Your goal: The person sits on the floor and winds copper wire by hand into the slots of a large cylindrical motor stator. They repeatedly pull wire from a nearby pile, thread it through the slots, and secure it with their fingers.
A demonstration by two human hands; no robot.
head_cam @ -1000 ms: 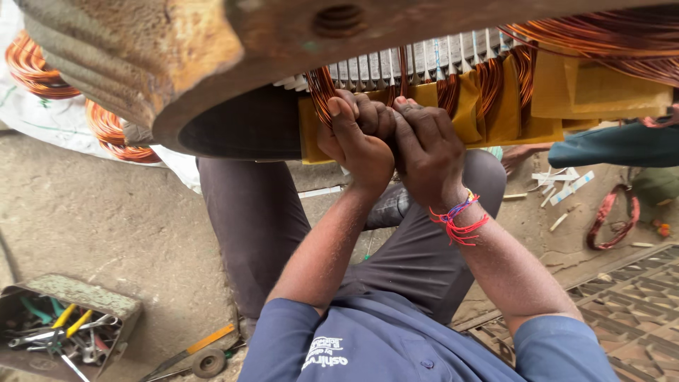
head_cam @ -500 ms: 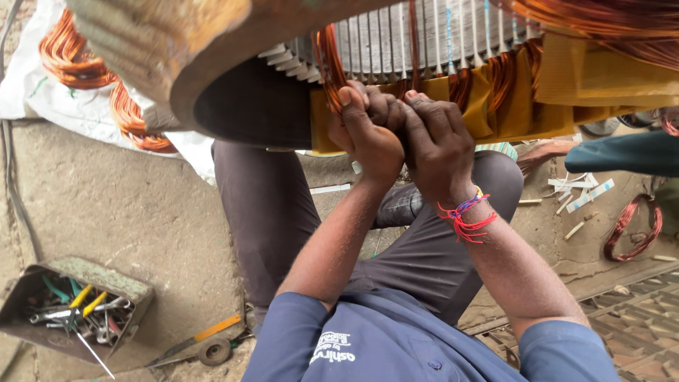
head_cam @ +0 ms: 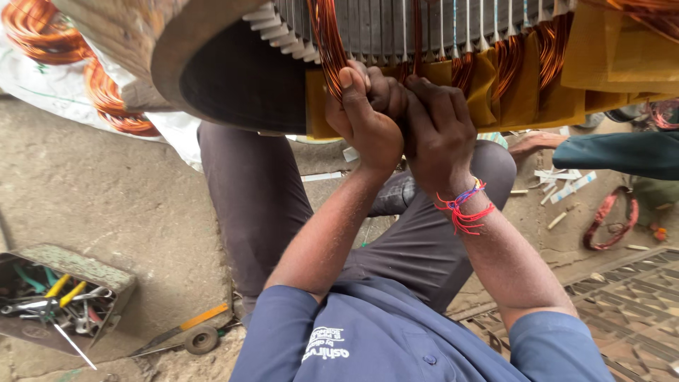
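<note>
A large motor stator [head_cam: 233, 64] with a slotted steel core fills the top of the head view. Bundles of copper winding wire [head_cam: 327, 35] run through its slots, with yellow insulation paper [head_cam: 601, 64] folded around them. My left hand [head_cam: 364, 120] is closed around a copper wire bundle at the stator's lower edge, thumb pressed up along it. My right hand [head_cam: 438, 127], with a red and blue thread band at the wrist, grips the wires right beside it, knuckles touching the left hand. What lies under the fingers is hidden.
A metal tool tray [head_cam: 60, 297] with pliers and screwdrivers sits on the concrete floor at lower left. A small wheel tool [head_cam: 201, 339] lies near it. Loose copper coils [head_cam: 42, 35] lie at upper left. Another person's arm [head_cam: 608, 152] reaches in at right, near a reddish wire loop [head_cam: 608, 219].
The view has shifted down and right, so the stator sits higher in the frame. Both hands stay clamped on the copper wires, now slightly higher against the stator edge.
</note>
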